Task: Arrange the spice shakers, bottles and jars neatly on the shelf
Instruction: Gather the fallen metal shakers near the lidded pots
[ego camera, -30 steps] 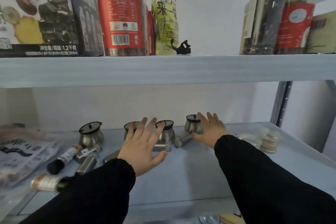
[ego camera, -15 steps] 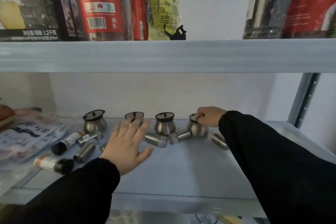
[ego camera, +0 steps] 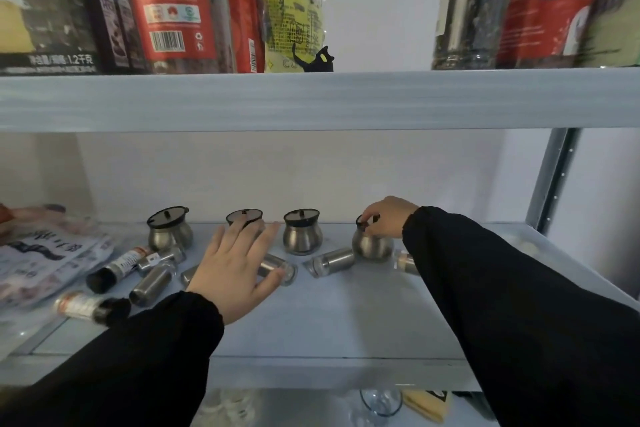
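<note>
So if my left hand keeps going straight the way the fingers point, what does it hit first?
Probably the second metal jar from the left, standing upright just beyond your left hand; depth is unclear.

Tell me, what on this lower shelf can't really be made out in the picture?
- Head view: the second round jar is mostly hidden behind the left hand.
- The lid of the rightmost jar is covered by the right hand.
- A small shaker is cut off by the right sleeve.
- The bottle at front left is blurred; its label is unreadable.
- The packets at far left are cut off by the picture's edge.
</note>
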Available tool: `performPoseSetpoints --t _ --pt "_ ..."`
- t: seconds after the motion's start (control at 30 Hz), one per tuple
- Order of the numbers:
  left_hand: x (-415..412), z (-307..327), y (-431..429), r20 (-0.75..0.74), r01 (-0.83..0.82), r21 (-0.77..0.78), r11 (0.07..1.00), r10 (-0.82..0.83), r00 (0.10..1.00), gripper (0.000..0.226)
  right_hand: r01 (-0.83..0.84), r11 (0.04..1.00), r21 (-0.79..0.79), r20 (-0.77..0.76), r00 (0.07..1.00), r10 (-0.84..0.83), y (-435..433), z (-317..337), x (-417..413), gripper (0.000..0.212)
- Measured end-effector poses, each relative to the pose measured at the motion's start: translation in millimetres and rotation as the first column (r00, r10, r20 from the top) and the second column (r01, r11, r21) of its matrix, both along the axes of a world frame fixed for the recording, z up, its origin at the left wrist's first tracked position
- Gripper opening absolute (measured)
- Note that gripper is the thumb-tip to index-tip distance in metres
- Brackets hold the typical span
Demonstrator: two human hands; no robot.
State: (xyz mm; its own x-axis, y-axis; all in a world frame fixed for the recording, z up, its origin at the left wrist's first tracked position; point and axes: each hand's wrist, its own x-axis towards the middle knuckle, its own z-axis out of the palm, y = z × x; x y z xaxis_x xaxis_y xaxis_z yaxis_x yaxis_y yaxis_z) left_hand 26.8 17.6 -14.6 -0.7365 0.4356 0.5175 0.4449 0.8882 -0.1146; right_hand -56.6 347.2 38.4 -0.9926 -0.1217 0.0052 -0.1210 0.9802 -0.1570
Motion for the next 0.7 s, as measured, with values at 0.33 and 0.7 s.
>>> performPoseSetpoints --t 0.33,0.7 --pt "-1.1 -14.6 -18.5 0.017 -0.049 0.024 0.998 0.049 0.999 0.069 0.038 0.996 -0.076 -0.121 0.992 -0.047 9.1 -11.1 -7.5 0.040" --pt "-5.4 -10.2 -21.1 -0.018 -0.085 0.009 0.996 0.085 0.996 0.073 -0.049 0.999 0.009 -0.117 0.992 0.050 -1.9 -3.8 -7.4 0.035"
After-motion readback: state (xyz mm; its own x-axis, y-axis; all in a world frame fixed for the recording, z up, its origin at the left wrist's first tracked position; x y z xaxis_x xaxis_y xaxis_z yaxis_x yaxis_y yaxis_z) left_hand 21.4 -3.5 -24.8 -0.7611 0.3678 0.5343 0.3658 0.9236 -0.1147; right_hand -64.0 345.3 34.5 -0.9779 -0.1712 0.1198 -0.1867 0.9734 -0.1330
